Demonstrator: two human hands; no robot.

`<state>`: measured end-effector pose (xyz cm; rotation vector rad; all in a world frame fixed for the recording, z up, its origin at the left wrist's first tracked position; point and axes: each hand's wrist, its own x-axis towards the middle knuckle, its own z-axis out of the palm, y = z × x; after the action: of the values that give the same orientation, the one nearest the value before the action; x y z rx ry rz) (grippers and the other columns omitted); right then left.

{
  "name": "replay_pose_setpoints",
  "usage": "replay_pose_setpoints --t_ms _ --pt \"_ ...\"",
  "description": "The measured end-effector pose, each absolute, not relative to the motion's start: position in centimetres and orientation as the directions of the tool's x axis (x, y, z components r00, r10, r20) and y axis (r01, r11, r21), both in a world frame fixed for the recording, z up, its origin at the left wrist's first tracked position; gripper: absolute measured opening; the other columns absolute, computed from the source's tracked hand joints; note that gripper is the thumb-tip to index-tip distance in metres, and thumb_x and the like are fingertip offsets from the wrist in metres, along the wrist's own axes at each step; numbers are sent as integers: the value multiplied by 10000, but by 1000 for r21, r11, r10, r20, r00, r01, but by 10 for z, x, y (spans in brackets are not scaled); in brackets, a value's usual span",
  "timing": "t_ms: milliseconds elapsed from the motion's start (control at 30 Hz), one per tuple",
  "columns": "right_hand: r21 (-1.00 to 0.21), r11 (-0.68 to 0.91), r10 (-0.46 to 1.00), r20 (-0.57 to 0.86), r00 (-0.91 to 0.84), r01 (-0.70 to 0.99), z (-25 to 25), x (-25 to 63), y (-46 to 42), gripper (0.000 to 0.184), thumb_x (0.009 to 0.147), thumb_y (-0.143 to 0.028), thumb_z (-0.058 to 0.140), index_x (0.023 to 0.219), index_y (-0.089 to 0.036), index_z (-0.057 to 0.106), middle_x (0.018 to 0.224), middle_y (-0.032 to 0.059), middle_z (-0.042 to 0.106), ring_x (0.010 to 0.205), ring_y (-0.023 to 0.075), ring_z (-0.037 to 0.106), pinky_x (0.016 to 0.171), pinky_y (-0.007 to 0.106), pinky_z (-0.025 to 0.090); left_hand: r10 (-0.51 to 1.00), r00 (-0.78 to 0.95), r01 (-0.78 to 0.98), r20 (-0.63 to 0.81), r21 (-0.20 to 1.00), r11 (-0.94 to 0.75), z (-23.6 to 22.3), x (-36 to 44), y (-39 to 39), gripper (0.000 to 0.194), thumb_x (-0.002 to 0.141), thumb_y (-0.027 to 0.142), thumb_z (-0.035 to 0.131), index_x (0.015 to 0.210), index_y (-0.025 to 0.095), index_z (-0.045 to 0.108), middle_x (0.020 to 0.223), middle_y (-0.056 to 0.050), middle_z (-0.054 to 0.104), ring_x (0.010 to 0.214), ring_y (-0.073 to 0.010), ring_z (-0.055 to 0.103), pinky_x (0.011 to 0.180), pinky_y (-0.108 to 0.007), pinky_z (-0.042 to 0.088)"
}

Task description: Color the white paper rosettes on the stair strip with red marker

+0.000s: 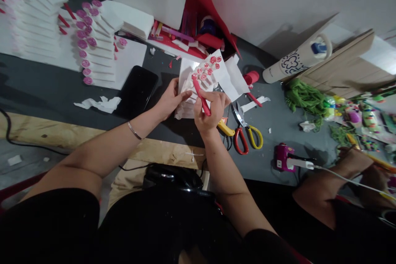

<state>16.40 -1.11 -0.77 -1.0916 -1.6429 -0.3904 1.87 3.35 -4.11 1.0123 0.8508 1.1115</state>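
Observation:
Between the thumb and fingers of my right hand (pixel 212 109) is a red marker (pixel 201 97), its upper end touching a small white rose-like roll. My left hand (pixel 173 98) is closed on the left edge of a white paper stack (pixel 185 72), thumb on top and fingers partly hidden. On this stack lie several white rolls; the upper ones have red-tinted spiral heads (pixel 213 60), while the lower ones look white. A loose white sheet (pixel 233 78) lies just right of the stack. Below it are red-and-yellow-handled scissors (pixel 243 126) and a yellow-handled tool (pixel 225 127), partly under my right hand.
Rows of pink-headed white rolls (pixel 99 55) lie on paper at left, near a black phone (pixel 137 90) and torn paper (pixel 100 104). A red box (pixel 213 41) of markers stands behind. A white bottle (pixel 293 62), purple adapter (pixel 284 157) and another person's hands (pixel 355 163) are at right.

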Motion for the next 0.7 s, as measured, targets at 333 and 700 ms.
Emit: replay_pose_setpoints --t_ms 333,700 --pt "-293 433 542 840 13 853 -16 168 -11 213 1047 -389 538 1049 -251 699 909 26 722 884 208 687 936 438 489 969 242 -287 -56 950 127 -39 19 33 953 636 800 918 1296 227 538 1426 -162 687 1390 -374 638 1171 -518 528" --pt "-237 447 499 866 -21 862 -13 165 -12 178 1038 -355 542 1064 -258 690 884 17 715 860 202 678 930 432 493 970 234 -311 -59 941 132 -39 19 33 980 580 808 944 1259 227 542 1403 -157 697 1392 -394 642 1195 -552 523"
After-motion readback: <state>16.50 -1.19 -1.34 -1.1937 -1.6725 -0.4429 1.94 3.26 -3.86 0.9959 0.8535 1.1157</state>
